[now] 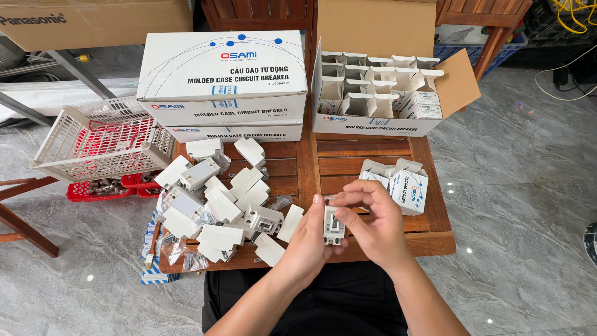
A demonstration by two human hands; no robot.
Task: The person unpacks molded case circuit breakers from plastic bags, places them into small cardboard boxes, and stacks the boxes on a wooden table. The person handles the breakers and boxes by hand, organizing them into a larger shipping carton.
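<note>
Breaker (333, 225) sits upright between both our hands, left hand (309, 239) cradling its side and right hand (371, 223) pinching its top, face up so we see it, small box (407, 188) just beyond.

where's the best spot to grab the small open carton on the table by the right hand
Probably the small open carton is best gripped across its two closed side walls, coming from above. It stands upright with its top flaps open, and the right hand is just beside it.
</note>
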